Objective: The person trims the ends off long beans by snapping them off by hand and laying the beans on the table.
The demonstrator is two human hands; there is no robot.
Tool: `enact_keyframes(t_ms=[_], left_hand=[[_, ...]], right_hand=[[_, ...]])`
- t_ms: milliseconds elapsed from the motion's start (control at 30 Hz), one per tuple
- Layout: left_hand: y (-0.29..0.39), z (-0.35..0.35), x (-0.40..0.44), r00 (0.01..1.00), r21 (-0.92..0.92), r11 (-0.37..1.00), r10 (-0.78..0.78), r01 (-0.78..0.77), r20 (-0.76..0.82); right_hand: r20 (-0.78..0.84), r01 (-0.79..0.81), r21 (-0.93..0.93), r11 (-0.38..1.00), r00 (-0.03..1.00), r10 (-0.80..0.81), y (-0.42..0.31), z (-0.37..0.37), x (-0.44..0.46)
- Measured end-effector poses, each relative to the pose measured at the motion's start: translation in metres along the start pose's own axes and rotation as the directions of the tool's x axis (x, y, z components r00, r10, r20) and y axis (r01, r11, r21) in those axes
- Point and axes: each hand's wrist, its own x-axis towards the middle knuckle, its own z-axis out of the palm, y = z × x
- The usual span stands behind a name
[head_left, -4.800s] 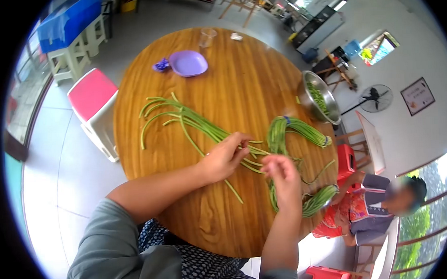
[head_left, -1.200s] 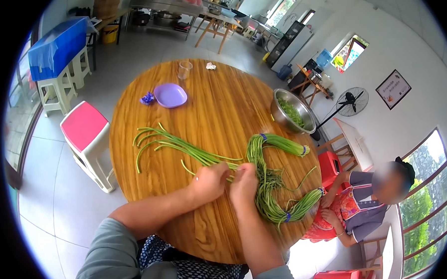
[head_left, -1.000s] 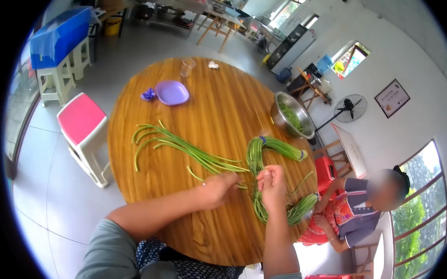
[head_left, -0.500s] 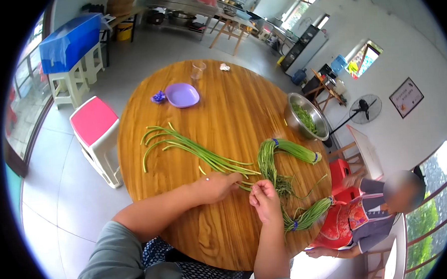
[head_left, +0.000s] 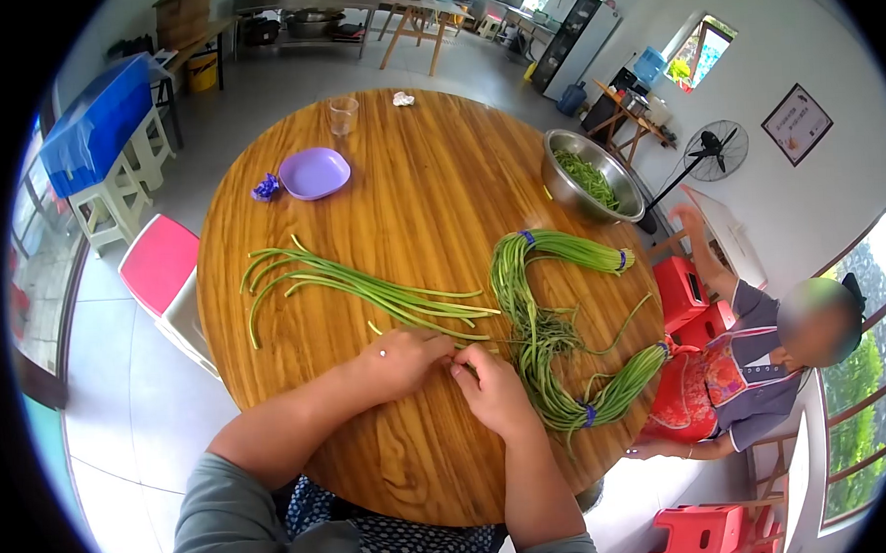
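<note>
My left hand (head_left: pixel 407 362) is closed around a garlic scape, one end of which sticks out past the knuckles. Its fingertips meet those of my right hand (head_left: pixel 493 391), which pinches at the other end of that stem; the fingers mostly hide this spot. Just beyond my hands, loose green garlic scapes (head_left: pixel 364 288) lie fanned out across the wooden table (head_left: pixel 402 466). To the right rests a long bent bundle of garlic scapes (head_left: pixel 560 249) tied with blue bands. A second banded bundle (head_left: pixel 621 395) lies nearer me, their thin tangled tips meeting in the middle.
A steel bowl (head_left: pixel 597 176) holding cut green pieces stands at the table's right rim. Farther back are a purple dish (head_left: pixel 315 173), a clear cup (head_left: pixel 343 115) and crumpled white tissue (head_left: pixel 403 98). A person in a red apron (head_left: pixel 687 389) is at the right. A pink-topped stool (head_left: pixel 160 259) stands left.
My right hand has moved left and turned over, bringing its fingertips against my left hand's. The camera view has shifted. The person at the right has raised an arm.
</note>
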Motion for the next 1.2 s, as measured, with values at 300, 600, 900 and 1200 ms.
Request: enact_keyframes(t_ms=[300, 600, 900, 1200], left_hand=[[0.019, 0.011, 0.002, 0.973, 0.313, 0.949, 0.107, -0.039, -0.203], [0.034, -0.006, 0.002, 0.957, -0.116, 0.982, -0.171, 0.148, -0.234], [0.021, -0.01, 0.003, 0.974, -0.189, 0.96, -0.22, 0.206, -0.056], [0.002, -0.018, 0.001, 0.997, -0.058, 0.995, -0.076, 0.075, -0.014]], right_hand=[[-0.18, -0.126, 0.433, 0.893, 0.958, 0.223, 0.029, 0.034, 0.011], [-0.037, -0.092, 0.945, 0.315, 0.925, 0.379, 0.014, 0.005, 0.011], [0.216, -0.266, 0.875, 0.404, 0.962, 0.165, 0.023, 0.001, 0.006], [-0.04, -0.086, 0.428, 0.9, 0.993, 0.114, 0.017, -0.011, 0.004]])
